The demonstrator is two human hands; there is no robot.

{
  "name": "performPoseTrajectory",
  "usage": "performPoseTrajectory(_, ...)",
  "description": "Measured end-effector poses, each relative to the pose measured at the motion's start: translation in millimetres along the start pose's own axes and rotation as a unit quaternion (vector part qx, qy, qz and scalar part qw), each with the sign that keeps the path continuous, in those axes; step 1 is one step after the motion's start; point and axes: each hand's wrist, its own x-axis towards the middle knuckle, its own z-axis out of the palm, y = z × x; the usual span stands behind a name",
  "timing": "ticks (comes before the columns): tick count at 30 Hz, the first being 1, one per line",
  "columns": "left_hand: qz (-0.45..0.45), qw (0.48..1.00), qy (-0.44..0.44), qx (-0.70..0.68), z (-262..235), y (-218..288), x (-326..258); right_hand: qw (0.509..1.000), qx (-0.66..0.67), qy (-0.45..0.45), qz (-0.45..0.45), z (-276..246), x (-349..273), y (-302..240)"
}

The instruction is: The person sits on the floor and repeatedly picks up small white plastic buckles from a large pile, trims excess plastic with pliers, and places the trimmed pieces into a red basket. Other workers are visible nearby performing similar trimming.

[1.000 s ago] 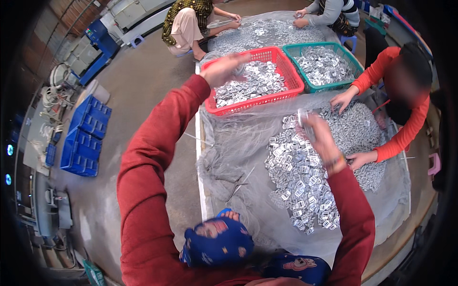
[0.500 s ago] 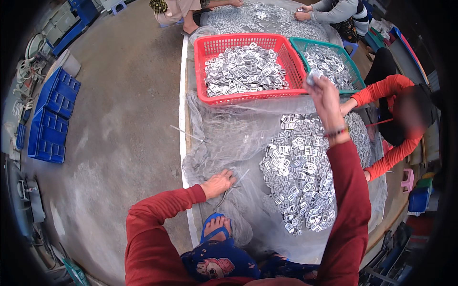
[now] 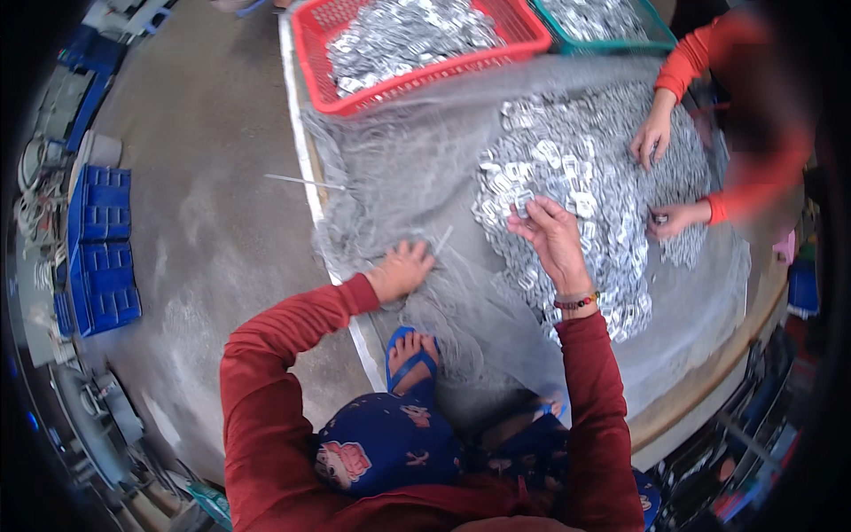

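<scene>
Between the thumb and fingers of my right hand (image 3: 557, 244) is a small silvery metal buckle (image 3: 525, 203). That hand hovers over a spread pile of similar metal buckles (image 3: 612, 266), some brighter than others. My left hand (image 3: 402, 269) rests on crumpled grey netting (image 3: 390, 191) to the left of the pile, fingers stretched out and slightly apart. A thin white strip (image 3: 443, 240) lies by its fingertips. Whatever is under that palm is hidden.
Beyond the pile stand a red basket (image 3: 425, 76) and a green basket (image 3: 612, 47), both holding buckles. Another person's hands (image 3: 654, 137) work at the pile's right side. Blue divided bins (image 3: 106, 248) stand on the floor at left. A long white strip (image 3: 306, 181) crosses the netting's edge.
My right hand has come back from beside the red basket to above the pile. The view has shifted. The other person's hands now show over the pile's right side.
</scene>
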Motion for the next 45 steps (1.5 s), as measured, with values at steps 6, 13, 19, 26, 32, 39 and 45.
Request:
performPoseTrajectory(6,0.078,0.955,-0.099,-0.27,-100.4,-15.6,-24.4,0.997,-0.036,0.044,-0.045,-14.5,-24.8,4.8)
performPoseTrajectory(13,0.023,0.855,-0.38,-0.351,-208.3,-11.3,-76.3,0.977,-0.191,0.047,-0.086,-15.2,-37.3,-3.3)
performPoseTrajectory(19,-0.026,0.832,-0.062,-0.551,-248.9,-16.9,-128.6,0.997,-0.026,0.033,-0.068,-21.0,-45.0,-16.0)
performPoseTrajectory(26,-0.002,0.771,0.02,-0.636,-200.4,41.2,-38.4,0.998,-0.036,-0.02,-0.043,1.6,-34.6,3.8)
performPoseTrajectory(32,0.022,0.899,0.246,-0.361,-160.7,80.6,15.6,0.993,-0.092,-0.013,-0.069,18.9,-40.4,-0.5)
performPoseTrajectory(39,-0.037,0.935,0.234,-0.263,-143.8,75.3,22.7,0.988,-0.138,0.042,-0.055,30.0,-42.5,13.2)
performPoseTrajectory(45,-0.029,0.941,0.235,-0.243,-142.5,70.2,20.1,0.981,-0.181,0.033,-0.068,37.3,-44.7,17.5)
